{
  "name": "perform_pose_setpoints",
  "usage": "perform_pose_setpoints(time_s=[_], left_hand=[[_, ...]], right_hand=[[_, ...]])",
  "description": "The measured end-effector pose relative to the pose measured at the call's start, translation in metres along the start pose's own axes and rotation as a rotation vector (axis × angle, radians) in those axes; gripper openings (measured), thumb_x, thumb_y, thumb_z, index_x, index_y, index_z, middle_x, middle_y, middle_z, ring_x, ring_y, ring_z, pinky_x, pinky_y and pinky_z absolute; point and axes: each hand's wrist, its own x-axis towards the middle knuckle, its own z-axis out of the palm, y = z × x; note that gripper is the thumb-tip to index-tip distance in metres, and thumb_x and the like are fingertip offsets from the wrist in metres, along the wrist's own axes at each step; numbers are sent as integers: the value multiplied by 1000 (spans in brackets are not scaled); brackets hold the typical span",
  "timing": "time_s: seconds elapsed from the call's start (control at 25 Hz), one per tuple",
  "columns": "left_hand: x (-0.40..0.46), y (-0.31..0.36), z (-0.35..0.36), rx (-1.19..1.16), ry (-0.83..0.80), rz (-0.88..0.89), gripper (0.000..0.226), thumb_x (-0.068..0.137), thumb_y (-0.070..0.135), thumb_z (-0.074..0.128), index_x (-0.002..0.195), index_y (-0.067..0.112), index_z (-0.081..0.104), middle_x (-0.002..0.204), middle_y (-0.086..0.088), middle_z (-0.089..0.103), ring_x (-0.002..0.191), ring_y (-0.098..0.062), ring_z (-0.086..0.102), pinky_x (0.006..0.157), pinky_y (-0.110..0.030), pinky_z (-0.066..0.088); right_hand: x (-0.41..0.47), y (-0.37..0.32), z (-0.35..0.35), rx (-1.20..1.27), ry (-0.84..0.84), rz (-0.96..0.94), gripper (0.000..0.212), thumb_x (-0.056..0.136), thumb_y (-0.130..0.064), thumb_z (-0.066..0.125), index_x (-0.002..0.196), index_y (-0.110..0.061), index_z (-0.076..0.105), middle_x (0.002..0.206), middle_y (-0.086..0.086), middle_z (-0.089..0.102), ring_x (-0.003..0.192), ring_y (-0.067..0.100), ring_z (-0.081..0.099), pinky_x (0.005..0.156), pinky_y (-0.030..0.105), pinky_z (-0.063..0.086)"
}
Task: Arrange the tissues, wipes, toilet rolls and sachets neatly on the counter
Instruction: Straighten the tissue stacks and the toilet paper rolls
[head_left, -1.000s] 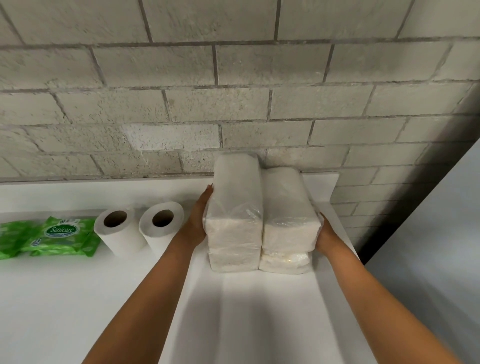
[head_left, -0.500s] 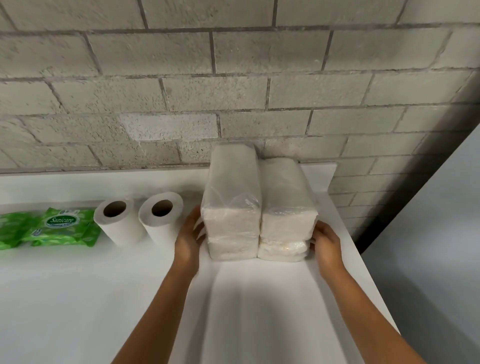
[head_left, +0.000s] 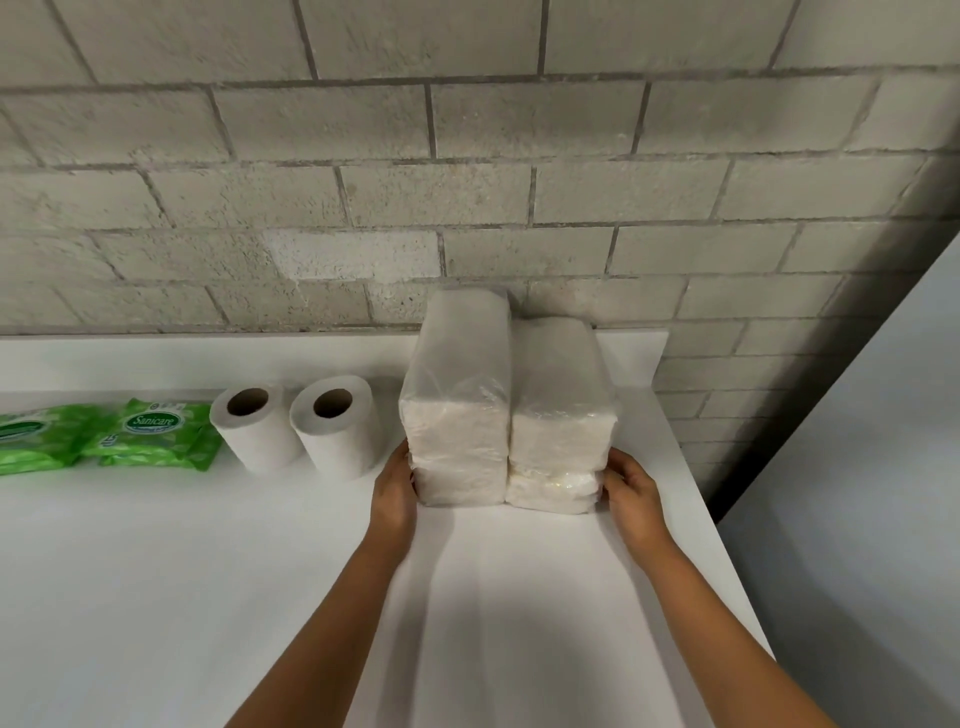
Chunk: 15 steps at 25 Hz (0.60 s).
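Note:
Two stacks of white tissue packs in clear plastic stand side by side at the back right of the white counter (head_left: 156, 597): a taller left stack (head_left: 457, 410) and a lower right stack (head_left: 561, 421). My left hand (head_left: 396, 488) touches the lower left side of the left stack with fairly straight fingers. My right hand (head_left: 631, 488) touches the lower right side of the right stack, fingers lightly bent. Two toilet rolls (head_left: 254, 431) (head_left: 340, 426) stand upright to the left. Two green wipes packs (head_left: 156, 434) (head_left: 36, 439) lie further left. No sachets are visible.
A grey block wall (head_left: 467, 182) runs behind the counter. The counter's right edge (head_left: 696, 493) drops off just beyond the right stack, with a pale surface (head_left: 857, 519) further right.
Both hands have slid back from deep along the stacks' sides to their lower front corners. The stacks themselves stay where they stood.

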Motion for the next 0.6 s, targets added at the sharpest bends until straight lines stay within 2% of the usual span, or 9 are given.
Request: perform_pose_setpoints(time_s=[0.08,0.12,0.16,0.2,0.28,0.32,0.4,0.52,0.6], left_hand=[[-4,6,-7,46,62,12,30,93,23,40,114,18,62,115,-1,65,107,-21,58,91,-32,45],[-7,9,-12,62,87,21,30,93,20,41,115,16,60,114,-3,63,104,-22,57,89,-32,44],[-10,12,-17,78,107,29,29,93,17,43,117,15,59,113,-3,61,101,-22,56,88,-33,44],[-14,17,-22,91,118,43,28,92,16,45,117,15,58,110,-3,61,98,-20,55,87,-33,44],[-23,28,-29,94,108,71,27,91,14,48,116,18,58,104,2,60,96,-19,55,82,-31,45],[-28,33,-32,94,94,88,27,90,13,48,115,19,57,101,5,60,96,-18,55,81,-30,45],[-37,43,-36,87,68,119,25,90,11,49,112,20,57,105,4,60,100,-19,56,84,-33,45],[-49,61,-49,57,34,156,25,89,8,50,109,21,58,114,1,58,102,-19,56,89,-37,45],[-53,72,-64,45,15,170,25,88,7,52,108,21,59,110,1,59,98,-17,56,84,-33,46]], right_hand=[[2,-1,-6,0,72,18,32,89,0,46,118,-8,57,107,13,63,94,28,57,83,41,49],[0,-4,-8,-2,122,10,31,88,1,48,118,-8,56,110,12,61,98,29,56,88,44,48],[-3,-11,-9,-1,170,-20,31,88,1,49,117,-8,56,112,10,59,101,28,56,91,42,48],[-8,-20,-9,4,211,-69,30,88,1,50,116,-9,56,112,7,57,101,26,55,89,34,49],[-23,-46,-5,-4,265,-222,29,88,1,49,114,-9,57,113,4,55,93,18,54,76,11,46],[-32,-61,0,-16,278,-310,29,88,2,49,113,-10,57,112,3,55,88,14,53,69,4,44],[-52,-87,12,-35,261,-467,27,86,-1,50,106,-17,57,109,-4,55,83,3,52,65,2,42],[-90,-113,43,-82,183,-665,23,81,-12,49,99,-23,57,98,-17,54,84,-4,52,68,6,42],[-110,-122,70,-125,127,-748,22,79,-14,50,98,-22,59,95,-19,53,83,-7,52,68,8,43]])
